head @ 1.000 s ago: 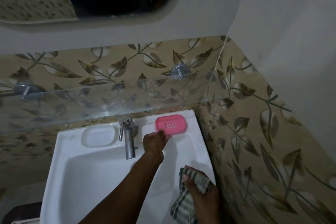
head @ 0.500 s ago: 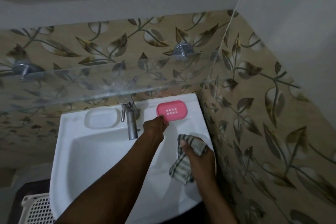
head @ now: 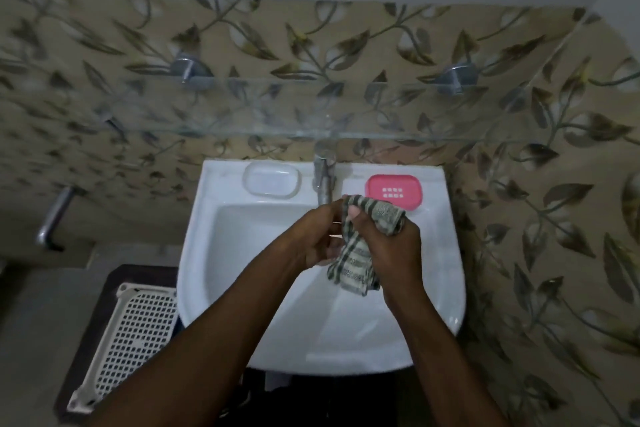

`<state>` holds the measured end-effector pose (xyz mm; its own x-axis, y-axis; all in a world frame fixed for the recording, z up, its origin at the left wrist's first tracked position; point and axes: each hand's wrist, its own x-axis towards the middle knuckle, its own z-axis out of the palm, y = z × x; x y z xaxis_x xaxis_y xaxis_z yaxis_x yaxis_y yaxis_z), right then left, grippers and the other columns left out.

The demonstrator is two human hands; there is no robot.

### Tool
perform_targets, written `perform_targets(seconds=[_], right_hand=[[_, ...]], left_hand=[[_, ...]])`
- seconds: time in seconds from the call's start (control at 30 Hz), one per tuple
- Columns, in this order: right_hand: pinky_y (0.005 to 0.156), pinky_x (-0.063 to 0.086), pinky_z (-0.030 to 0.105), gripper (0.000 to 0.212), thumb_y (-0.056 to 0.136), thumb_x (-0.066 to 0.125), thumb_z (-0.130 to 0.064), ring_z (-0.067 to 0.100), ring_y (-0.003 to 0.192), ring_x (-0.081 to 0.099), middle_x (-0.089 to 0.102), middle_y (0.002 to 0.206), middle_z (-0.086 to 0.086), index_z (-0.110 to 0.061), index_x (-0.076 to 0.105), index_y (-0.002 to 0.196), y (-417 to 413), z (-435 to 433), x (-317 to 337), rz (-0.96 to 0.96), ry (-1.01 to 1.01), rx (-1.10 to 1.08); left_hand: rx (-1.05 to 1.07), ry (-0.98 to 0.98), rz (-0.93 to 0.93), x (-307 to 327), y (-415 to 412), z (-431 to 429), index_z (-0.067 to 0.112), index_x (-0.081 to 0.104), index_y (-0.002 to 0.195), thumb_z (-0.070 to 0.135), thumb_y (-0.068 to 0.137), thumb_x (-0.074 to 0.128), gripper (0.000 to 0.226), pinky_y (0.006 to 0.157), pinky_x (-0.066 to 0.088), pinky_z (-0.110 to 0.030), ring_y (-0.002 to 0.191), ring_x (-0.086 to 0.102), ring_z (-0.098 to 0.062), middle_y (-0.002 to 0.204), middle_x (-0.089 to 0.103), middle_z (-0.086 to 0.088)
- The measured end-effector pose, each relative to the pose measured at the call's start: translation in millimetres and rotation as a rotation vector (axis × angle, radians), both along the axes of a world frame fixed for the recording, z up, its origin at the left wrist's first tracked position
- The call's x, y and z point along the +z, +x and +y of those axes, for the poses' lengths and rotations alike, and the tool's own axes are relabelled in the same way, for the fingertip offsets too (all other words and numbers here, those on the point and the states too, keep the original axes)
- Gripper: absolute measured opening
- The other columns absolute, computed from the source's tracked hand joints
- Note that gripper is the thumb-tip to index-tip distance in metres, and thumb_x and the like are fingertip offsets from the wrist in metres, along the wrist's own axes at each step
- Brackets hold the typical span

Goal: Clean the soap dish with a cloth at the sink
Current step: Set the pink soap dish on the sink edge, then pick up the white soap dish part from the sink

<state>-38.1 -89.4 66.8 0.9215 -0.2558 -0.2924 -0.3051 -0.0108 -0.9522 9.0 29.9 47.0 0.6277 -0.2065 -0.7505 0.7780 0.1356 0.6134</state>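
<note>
Striped cloth (head: 356,253) in both hands, pink soap dish (head: 393,191) beyond

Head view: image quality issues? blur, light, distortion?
Head view: dim overall; motion blur smears the tiled wall at the left; wide-angle bending curves the glass shelf and frame edges; hands, cloth and pink soap dish stay fairly sharp.
</note>
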Motion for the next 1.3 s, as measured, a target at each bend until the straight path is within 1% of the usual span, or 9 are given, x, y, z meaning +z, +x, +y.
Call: perform_targets(seconds=[0.1, 0.23, 0.37, 0.57, 0.7, 0.9, 1.1, 1.2, 1.3], right_hand=[[0.080, 0.060, 0.048, 0.019, 0.079, 0.080, -0.033, 0.019, 0.081, 0.074, 0.077, 0.087, 0.000, -0.020, 0.075, 0.092, 3, 36, 5, -0.010, 0.027, 0.100], [0.082, 0.059, 0.049, 0.010, 0.080, 0.079, -0.029, 0.021, 0.083, 0.074, 0.077, 0.088, 0.002, -0.023, 0.074, 0.086, 8, 81, -5, 0.001, 0.031, 0.187], [0.084, 0.059, 0.047, 0.020, 0.078, 0.079, -0.038, 0.019, 0.084, 0.074, 0.077, 0.089, 0.000, -0.023, 0.073, 0.089, 23, 117, -31, 0.082, 0.006, 0.221], [0.078, 0.056, 0.032, 0.021, 0.086, 0.071, -0.038, 0.021, 0.088, 0.069, 0.072, 0.097, 0.003, -0.018, 0.067, 0.093, 72, 131, -68, 0.201, -0.049, 0.129], [0.080, 0.056, 0.033, 0.029, 0.086, 0.069, -0.042, 0.021, 0.086, 0.067, 0.070, 0.098, 0.002, -0.018, 0.064, 0.101, 100, 128, -86, 0.292, -0.072, 0.111], [0.087, 0.057, 0.045, 0.039, 0.083, 0.068, -0.047, 0.030, 0.092, 0.067, 0.069, 0.101, 0.008, -0.012, 0.064, 0.099, 116, 131, -92, 0.383, -0.146, 0.216], [0.083, 0.059, 0.046, 0.040, 0.081, 0.072, -0.047, 0.028, 0.087, 0.070, 0.072, 0.098, 0.008, -0.014, 0.067, 0.101, 104, 128, -93, 0.401, -0.098, 0.236], [0.083, 0.059, 0.043, 0.028, 0.083, 0.073, -0.043, 0.025, 0.085, 0.070, 0.073, 0.095, 0.007, -0.017, 0.067, 0.091, 89, 122, -91, 0.396, -0.053, 0.254], [0.084, 0.059, 0.046, 0.027, 0.083, 0.073, -0.042, 0.026, 0.086, 0.071, 0.073, 0.095, 0.007, -0.017, 0.068, 0.093, 70, 114, -87, 0.372, -0.034, 0.303]], left_hand=[[0.114, 0.071, -0.073, -1, -8, 51, 0.012, 0.073, 0.101, 0.049, 0.093, 0.056, 0.041, 0.075, 0.059, -0.034, 0.065, 0.066, -0.018, 0.079, 0.072, -0.003], [0.352, 0.231, -0.127, -9, -9, 108, 0.004, 0.070, 0.103, 0.044, 0.097, 0.055, 0.043, 0.062, 0.059, -0.030, 0.062, 0.070, -0.020, 0.082, 0.073, -0.008], [0.501, 0.353, -0.185, -31, 3, 150, 0.006, 0.068, 0.102, 0.037, 0.097, 0.057, 0.033, 0.064, 0.059, -0.032, 0.075, 0.072, -0.027, 0.093, 0.074, -0.014], [0.537, 0.482, -0.270, -61, 32, 168, 0.013, 0.067, 0.091, 0.027, 0.094, 0.062, 0.016, 0.072, 0.061, -0.037, 0.078, 0.071, -0.028, 0.096, 0.071, -0.012], [0.506, 0.548, -0.296, -72, 52, 166, 0.012, 0.070, 0.084, 0.020, 0.091, 0.061, 0.013, 0.074, 0.062, -0.037, 0.078, 0.071, -0.026, 0.094, 0.072, -0.008], [0.375, 0.698, -0.293, -98, 74, 161, 0.009, 0.066, 0.125, 0.028, 0.089, 0.062, 0.041, 0.096, 0.054, -0.047, 0.108, 0.067, -0.030, 0.123, 0.069, -0.010], [0.433, 0.756, -0.326, -93, 61, 161, 0.009, 0.075, 0.090, 0.025, 0.090, 0.060, 0.022, 0.088, 0.057, -0.045, 0.087, 0.071, -0.030, 0.090, 0.075, -0.010], [0.519, 0.659, -0.340, -87, 42, 166, 0.010, 0.068, 0.078, 0.023, 0.086, 0.063, 0.016, 0.080, 0.060, -0.046, 0.073, 0.069, -0.024, 0.077, 0.069, -0.003], [0.565, 0.462, -0.309, -83, 19, 168, 0.008, 0.063, 0.081, 0.014, 0.090, 0.067, 0.011, 0.075, 0.062, -0.041, 0.080, 0.064, -0.024, 0.081, 0.063, -0.008]])
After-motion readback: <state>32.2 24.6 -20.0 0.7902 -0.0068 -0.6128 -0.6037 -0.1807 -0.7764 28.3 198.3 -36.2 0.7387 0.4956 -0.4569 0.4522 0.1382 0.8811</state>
